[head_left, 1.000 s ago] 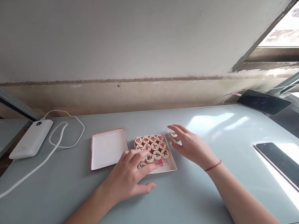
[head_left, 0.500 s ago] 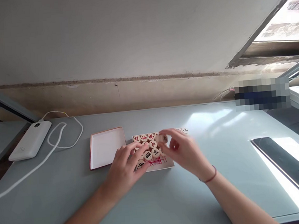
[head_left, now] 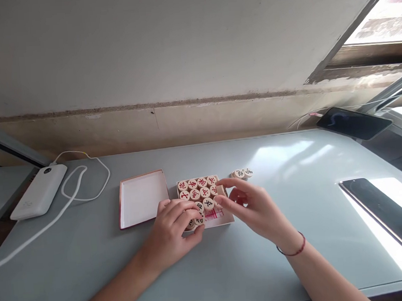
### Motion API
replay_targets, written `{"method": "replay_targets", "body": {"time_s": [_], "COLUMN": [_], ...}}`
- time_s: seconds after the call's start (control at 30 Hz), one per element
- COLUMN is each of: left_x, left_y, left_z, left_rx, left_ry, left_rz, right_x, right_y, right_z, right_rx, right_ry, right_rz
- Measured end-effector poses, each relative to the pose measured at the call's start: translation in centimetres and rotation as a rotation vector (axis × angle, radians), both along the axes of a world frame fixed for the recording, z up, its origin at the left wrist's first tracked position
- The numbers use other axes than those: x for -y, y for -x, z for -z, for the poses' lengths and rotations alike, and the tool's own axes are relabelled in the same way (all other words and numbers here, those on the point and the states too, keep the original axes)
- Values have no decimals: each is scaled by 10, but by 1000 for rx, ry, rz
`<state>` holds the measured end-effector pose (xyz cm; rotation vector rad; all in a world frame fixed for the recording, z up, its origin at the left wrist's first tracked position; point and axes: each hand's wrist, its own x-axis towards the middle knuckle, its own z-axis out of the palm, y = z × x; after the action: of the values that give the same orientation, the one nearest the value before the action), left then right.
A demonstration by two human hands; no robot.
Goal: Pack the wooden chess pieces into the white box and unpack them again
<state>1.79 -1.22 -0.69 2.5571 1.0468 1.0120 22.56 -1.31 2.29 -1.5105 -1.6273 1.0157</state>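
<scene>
An open box (head_left: 228, 219) holds rows of round Chinese chess pieces (head_left: 205, 193), with red characters in the back rows and black ones nearer me. My left hand (head_left: 179, 222) covers the box's front left corner. Its fingers and thumb close around a black-marked chess piece (head_left: 199, 219), beside another partly hidden one. At the box's right side, my right hand (head_left: 249, 204) pinches a chess piece (head_left: 221, 190) turned on edge between thumb and forefinger; its face is hidden. Red print shows on the bare part of the box floor.
Left of the box lies its shallow lid (head_left: 144, 197), inside up. A few chess pieces (head_left: 239, 174) stand behind my right hand. A white power bank (head_left: 39, 192) with a cable (head_left: 47, 230) is at far left. Phones lie at right (head_left: 387, 219) and back right (head_left: 355, 123).
My left fingers have curled around a black-marked piece at the front left. My right hand has shifted slightly right and down, its piece now at the box's right edge.
</scene>
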Motion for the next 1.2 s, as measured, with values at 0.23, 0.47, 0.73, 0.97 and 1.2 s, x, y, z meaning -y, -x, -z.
{"method": "replay_targets", "body": {"time_s": [0.23, 0.47, 0.73, 0.97, 1.2], "left_x": [0, 0, 0, -2, -5], "left_y": [-2, -2, -1, 1, 4], "left_z": [5, 6, 7, 7, 10], "left_rx": [-107, -123, -176, -206, -218], "left_ry": [15, -30, -61, -73, -49], "left_rz": [21, 15, 16, -12, -18], "right_x": [0, 1, 1, 7, 10], "right_y": [1, 4, 3, 8, 11], "right_z": [5, 2, 5, 9, 13], "right_rx": [16, 27, 120, 380, 512], "right_ry": [20, 0, -78, -136, -181], "right_rz": [-72, -93, -186, -333, -410]}}
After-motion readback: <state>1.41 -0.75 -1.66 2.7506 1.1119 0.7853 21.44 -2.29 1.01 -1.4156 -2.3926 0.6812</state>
